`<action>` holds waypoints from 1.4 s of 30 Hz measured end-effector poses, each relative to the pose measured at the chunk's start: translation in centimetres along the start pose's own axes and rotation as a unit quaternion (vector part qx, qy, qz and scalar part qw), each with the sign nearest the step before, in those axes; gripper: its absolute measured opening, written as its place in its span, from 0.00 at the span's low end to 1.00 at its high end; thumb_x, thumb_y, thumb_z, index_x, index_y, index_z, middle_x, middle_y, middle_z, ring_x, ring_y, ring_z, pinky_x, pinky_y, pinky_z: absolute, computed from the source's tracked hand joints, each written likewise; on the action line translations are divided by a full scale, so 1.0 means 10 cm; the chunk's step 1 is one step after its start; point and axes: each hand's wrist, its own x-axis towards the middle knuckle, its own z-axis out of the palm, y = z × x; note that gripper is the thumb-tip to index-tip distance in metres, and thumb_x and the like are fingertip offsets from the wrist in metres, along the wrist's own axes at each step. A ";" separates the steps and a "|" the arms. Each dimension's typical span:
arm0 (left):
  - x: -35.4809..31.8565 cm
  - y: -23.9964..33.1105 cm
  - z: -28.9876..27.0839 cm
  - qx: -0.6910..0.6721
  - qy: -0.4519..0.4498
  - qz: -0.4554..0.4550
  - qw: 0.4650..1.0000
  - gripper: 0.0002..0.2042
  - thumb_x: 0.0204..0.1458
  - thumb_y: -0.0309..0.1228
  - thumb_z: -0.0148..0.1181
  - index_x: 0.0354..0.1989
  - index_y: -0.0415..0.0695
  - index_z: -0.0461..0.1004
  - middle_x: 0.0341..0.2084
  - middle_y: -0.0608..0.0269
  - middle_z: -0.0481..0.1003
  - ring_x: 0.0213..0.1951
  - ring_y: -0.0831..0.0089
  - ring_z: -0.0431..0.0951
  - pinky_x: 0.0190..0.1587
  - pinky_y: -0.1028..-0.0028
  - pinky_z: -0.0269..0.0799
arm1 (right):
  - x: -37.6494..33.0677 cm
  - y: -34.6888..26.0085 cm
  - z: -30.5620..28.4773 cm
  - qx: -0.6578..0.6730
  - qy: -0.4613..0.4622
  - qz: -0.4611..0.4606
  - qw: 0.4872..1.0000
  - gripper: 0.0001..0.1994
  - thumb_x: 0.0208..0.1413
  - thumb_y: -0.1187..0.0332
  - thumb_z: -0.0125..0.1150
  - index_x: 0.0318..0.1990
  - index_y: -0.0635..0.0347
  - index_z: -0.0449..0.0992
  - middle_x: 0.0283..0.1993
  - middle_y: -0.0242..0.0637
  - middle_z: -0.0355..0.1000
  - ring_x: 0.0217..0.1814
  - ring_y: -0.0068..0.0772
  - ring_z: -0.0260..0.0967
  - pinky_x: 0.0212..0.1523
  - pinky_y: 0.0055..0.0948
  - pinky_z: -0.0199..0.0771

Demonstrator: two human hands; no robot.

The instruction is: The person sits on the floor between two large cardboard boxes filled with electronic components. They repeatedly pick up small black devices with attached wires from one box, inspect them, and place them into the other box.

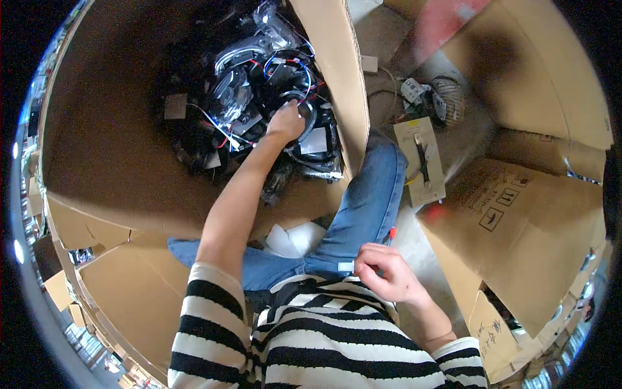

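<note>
My left hand [287,123] reaches into a large cardboard box [110,136] at the upper left. Its fingers are curled down at a round black ring-shaped part [311,117], and what they pinch is hidden. Around it lies a heap of black and clear plastic parts, which look like lamp units [232,97], with red, blue and white wires [217,126] and small white labels [314,141]. Close to my lap, my right hand [387,272] is closed, pinching a small white tag [346,266] between thumb and fingers.
The box's right wall [340,71] stands between the heap and the floor. Beyond it are a beige board with a black handle [421,162], a coiled corrugated hose [448,100] and a thin cable. An opened carton [518,220] lies at right; a white bag [295,240] sits between my legs.
</note>
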 end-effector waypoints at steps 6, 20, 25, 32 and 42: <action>0.34 0.12 0.17 0.050 -0.064 -0.094 0.992 0.18 0.41 0.35 0.48 0.42 0.43 0.65 0.39 0.46 0.68 0.43 0.55 0.69 0.45 0.62 0.64 | 0.15 0.04 0.00 0.029 -0.011 0.007 0.999 0.05 0.43 0.73 0.47 0.22 0.66 0.66 0.22 0.42 0.65 0.26 0.42 0.63 0.27 0.32 0.63; -1.30 -0.09 -0.48 -0.354 0.124 0.132 0.918 0.16 0.56 0.35 0.34 0.34 0.36 0.66 0.14 0.66 0.63 0.20 0.79 0.62 0.25 0.79 0.59 | 0.28 -0.09 0.13 -0.007 -0.043 -0.022 0.999 0.05 0.43 0.73 0.47 0.21 0.66 0.66 0.21 0.41 0.64 0.24 0.42 0.62 0.26 0.33 0.61; -1.82 0.16 -0.64 -0.348 0.043 0.162 0.922 0.15 0.54 0.32 0.38 0.44 0.35 0.62 0.16 0.61 0.66 0.22 0.71 0.68 0.29 0.75 0.64 | 0.22 -0.15 0.24 -0.029 -0.044 -0.036 0.998 0.05 0.43 0.74 0.48 0.21 0.65 0.66 0.20 0.41 0.63 0.24 0.42 0.61 0.25 0.33 0.61; -2.29 0.14 -0.57 -0.203 0.117 0.324 0.916 0.26 0.36 0.23 0.53 0.50 0.40 0.59 0.24 0.56 0.70 0.24 0.60 0.71 0.28 0.69 0.68 | 0.20 -0.32 0.31 -0.045 -0.003 -0.075 0.996 0.04 0.42 0.76 0.50 0.21 0.64 0.64 0.17 0.40 0.59 0.19 0.39 0.58 0.21 0.31 0.56; -2.59 0.10 -0.41 -0.121 0.116 0.339 0.926 0.32 0.29 0.22 0.54 0.51 0.40 0.58 0.18 0.63 0.68 0.18 0.65 0.67 0.22 0.70 0.64 | 0.23 -0.43 0.47 -0.163 0.064 -0.081 0.981 0.03 0.39 0.76 0.53 0.22 0.63 0.65 0.18 0.39 0.59 0.20 0.39 0.59 0.21 0.32 0.58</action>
